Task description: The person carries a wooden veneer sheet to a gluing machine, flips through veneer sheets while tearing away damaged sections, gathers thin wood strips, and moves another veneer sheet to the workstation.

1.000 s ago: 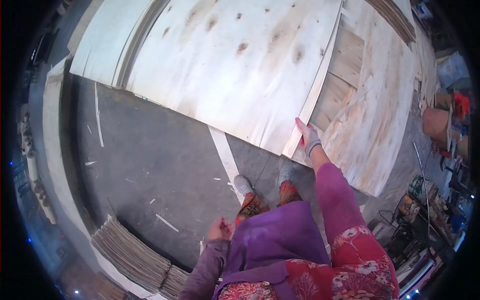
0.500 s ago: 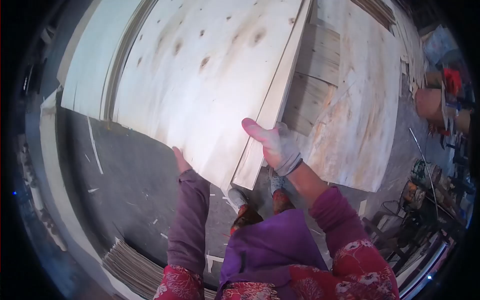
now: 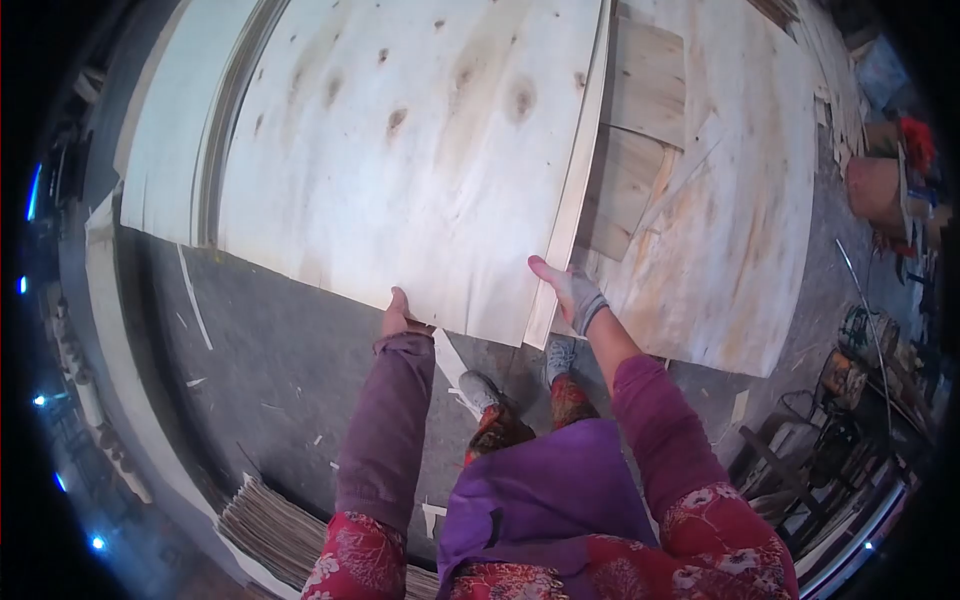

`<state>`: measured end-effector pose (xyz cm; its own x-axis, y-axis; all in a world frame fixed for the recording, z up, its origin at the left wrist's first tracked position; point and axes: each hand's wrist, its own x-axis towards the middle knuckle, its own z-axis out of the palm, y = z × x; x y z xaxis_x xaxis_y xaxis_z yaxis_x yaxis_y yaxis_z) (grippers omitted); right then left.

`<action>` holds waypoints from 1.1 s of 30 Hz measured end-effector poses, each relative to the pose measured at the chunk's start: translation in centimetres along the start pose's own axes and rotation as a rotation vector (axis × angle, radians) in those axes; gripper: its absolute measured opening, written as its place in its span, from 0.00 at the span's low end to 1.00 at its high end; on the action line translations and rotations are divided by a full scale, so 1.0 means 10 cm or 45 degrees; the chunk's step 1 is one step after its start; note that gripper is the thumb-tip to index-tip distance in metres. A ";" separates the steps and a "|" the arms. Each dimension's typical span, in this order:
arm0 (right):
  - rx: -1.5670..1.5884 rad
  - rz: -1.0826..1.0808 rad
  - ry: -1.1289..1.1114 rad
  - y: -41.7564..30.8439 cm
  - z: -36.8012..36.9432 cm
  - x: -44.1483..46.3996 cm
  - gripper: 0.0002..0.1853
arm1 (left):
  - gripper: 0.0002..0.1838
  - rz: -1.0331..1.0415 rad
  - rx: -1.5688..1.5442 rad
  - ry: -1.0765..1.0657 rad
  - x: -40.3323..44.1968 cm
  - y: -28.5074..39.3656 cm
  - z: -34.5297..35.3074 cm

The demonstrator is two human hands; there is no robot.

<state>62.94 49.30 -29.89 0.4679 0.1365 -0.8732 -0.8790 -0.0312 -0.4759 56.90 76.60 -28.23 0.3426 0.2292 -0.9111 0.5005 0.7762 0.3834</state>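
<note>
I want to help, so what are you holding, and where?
A wood sheet: the left hand has its near edge, the right hand its right edge near the corner.

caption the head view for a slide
Left hand at the near edge and right hand by the corner of a pale, knotted wood sheet

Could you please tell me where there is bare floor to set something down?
The floor between the left sleeve, pale veneer sheet and veneer stack is bare but for scraps; the far right is crowded with clutter.
</note>
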 end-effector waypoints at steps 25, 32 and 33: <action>0.018 0.118 -0.211 -0.57 0.03 -0.64 0.30 | 0.25 0.357 -0.116 -0.266 -0.63 0.25 0.19; 0.508 -0.258 -0.351 -0.88 -0.07 -1.46 0.25 | 0.24 0.352 0.061 -0.235 -1.26 0.30 0.35; 0.493 -0.270 -0.372 -0.95 -0.18 -1.72 0.23 | 0.23 0.331 0.032 -0.191 -1.34 0.14 0.35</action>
<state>63.44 45.48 -10.50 0.6425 0.3724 -0.6698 -0.7634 0.3876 -0.5168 55.75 72.54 -14.94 0.5747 0.3274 -0.7500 0.3992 0.6879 0.6061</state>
